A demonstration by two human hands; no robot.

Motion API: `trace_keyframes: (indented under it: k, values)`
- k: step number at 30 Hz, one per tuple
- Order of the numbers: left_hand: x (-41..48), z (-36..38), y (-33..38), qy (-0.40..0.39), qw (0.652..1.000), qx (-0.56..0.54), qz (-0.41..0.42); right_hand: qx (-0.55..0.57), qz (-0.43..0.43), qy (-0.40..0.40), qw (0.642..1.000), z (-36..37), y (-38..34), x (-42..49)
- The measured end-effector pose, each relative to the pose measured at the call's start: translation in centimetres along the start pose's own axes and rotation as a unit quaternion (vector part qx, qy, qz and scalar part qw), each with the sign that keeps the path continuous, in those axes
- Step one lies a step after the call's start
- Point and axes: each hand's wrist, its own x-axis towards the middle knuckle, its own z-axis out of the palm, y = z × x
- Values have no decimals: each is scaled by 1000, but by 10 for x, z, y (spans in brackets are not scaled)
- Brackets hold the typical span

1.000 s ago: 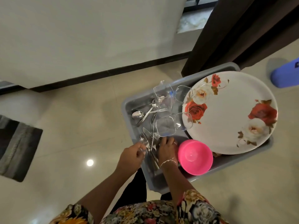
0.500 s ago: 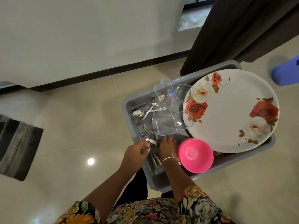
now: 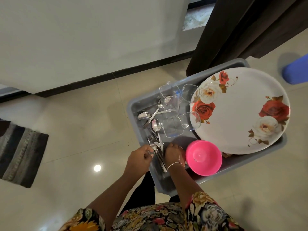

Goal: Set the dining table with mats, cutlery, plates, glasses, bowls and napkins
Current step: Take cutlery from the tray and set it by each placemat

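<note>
Cutlery: a bundle of forks, a knife and a spoon lies in the tub's left part, near its front, with the handles pointing towards the person and the spoon bowl away.
Left hand: the left hand is clenched round the bundle from the left, fingers wrapped over the metal.
Right hand: the right hand is just right of the bundle, back up, fingers curled down with the tips at the handles. I cannot tell whether it grips, as the tips are hidden. A bracelet circles the wrist.
Spoons: two loose spoons lie crossed farther back in the tub.
Glasses: four clear square glasses sit between the cutlery and the plate.
Bowl: a pink bowl rests upside down just right of the right hand.
Plate: a white rose-print plate lies across the tub's right part and reaches past the rim.
Tub: the grey tub holds all of this.
Around: pale tiled floor, a striped rug at left, a dark curtain behind, and a blue thing at right.
</note>
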Motion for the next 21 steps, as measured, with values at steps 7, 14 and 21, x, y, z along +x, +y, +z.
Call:
trace_keyframes:
  k: [7, 14, 21]
  values:
    - [-4, -2, 3, -8, 1000, 5, -3, 41, 0, -6, 999, 1, 0, 0]
    - [-3, 1, 4, -12, 1000, -6, -22, 206, 1, -75, 976, -12, -6, -2]
    - [-2, 5, 9, -38, 998, -21, -48, 264, -5, -133, 955, -29, -6, -4]
